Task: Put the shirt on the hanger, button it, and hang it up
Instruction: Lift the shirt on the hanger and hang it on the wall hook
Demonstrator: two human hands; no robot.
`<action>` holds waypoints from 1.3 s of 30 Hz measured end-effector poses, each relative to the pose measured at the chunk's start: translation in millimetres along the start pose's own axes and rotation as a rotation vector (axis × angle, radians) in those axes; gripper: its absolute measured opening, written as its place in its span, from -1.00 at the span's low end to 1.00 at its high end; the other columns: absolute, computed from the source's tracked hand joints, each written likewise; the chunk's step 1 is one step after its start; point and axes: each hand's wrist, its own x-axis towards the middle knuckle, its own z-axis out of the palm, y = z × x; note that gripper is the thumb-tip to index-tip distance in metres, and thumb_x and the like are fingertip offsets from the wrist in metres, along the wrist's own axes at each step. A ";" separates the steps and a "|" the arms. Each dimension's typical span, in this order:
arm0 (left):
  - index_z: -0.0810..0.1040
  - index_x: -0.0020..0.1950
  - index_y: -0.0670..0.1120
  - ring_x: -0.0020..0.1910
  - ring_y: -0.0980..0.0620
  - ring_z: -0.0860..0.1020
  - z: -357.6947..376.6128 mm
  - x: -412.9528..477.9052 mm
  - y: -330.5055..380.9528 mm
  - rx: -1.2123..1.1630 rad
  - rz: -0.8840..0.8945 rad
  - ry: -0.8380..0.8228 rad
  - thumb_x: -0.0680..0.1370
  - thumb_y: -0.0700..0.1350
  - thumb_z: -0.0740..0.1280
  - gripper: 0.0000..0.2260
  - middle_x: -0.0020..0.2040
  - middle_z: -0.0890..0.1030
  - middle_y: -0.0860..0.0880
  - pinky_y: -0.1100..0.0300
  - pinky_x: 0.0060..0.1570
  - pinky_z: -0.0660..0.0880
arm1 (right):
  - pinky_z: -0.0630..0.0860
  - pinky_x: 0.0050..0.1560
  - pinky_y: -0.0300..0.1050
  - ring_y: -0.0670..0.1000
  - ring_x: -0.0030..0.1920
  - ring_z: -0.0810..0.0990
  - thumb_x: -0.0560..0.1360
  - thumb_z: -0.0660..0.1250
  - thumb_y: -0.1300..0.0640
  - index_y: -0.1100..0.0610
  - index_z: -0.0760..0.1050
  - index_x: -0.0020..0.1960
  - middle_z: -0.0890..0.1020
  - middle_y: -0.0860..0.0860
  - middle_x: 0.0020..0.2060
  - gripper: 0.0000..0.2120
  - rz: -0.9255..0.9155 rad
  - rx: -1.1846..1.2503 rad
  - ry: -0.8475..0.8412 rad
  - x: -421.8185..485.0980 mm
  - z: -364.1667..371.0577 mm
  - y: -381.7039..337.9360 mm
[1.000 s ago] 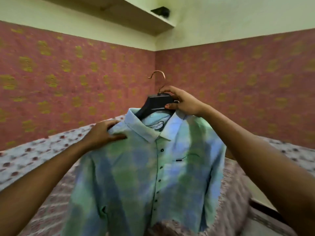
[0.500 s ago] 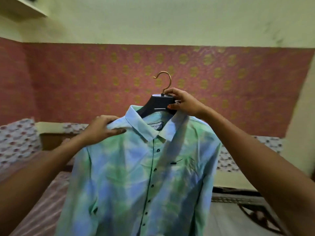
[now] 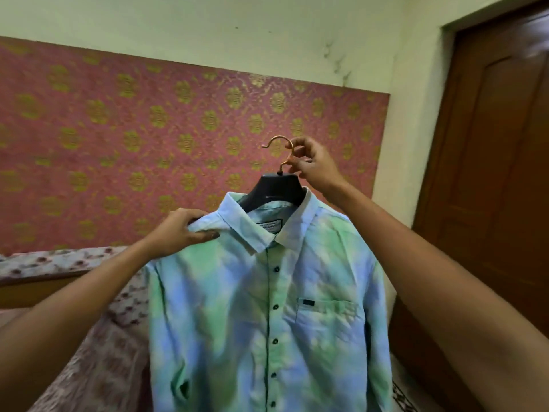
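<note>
Green-and-blue tie-dye shirt (image 3: 267,307): hangs in mid-air at centre, near the camera, on the hanger; front closed down a row of dark buttons, collar spread, chest pocket on the right.
Dark plastic hanger (image 3: 274,190): sits inside the collar, its neck showing above; copper-coloured metal hook (image 3: 279,147) on top, curling left.
Right hand (image 3: 312,165): fingers and thumb pinch the hook's stem.
Left hand (image 3: 184,230): grips the shirt's left shoulder just beside the collar.
Pink wallpaper with gold flowers (image 3: 118,129): far, behind the shirt.
Brown wooden door (image 3: 499,173): far right.
Patterned bed cover (image 3: 98,367): lower left.
</note>
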 end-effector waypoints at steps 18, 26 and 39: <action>0.65 -0.09 -0.04 -0.23 -0.05 0.63 112.8 382.4 -101.2 0.035 0.166 -0.150 0.40 0.02 0.46 -0.83 -0.19 0.70 -0.06 0.04 -0.28 0.50 | 0.39 0.02 -0.23 0.00 0.10 0.47 0.38 0.46 0.01 0.05 0.22 0.44 0.48 0.05 0.08 -0.29 0.223 -0.399 0.002 205.8 -128.8 273.4; 0.56 -0.28 0.09 -0.49 0.30 0.44 137.7 529.4 -131.7 0.105 0.143 -0.088 0.41 -0.06 0.47 -0.88 -0.44 0.59 0.23 0.41 -0.48 0.31 | 0.40 0.11 -0.20 -0.04 0.08 0.46 0.23 0.57 0.00 0.00 0.24 0.43 0.49 0.01 0.10 -0.14 0.219 -0.575 0.002 284.1 -195.3 402.3; 0.66 -0.19 0.05 -0.34 0.20 0.61 149.7 745.5 -140.8 0.088 0.105 -0.022 0.02 0.48 0.39 -0.39 -0.27 0.69 0.10 0.36 -0.39 0.50 | 0.41 0.01 -0.07 0.14 0.21 0.50 0.52 0.25 -0.06 0.08 0.36 0.35 0.51 0.08 0.26 -0.55 -0.029 -0.859 0.219 461.9 -299.8 559.9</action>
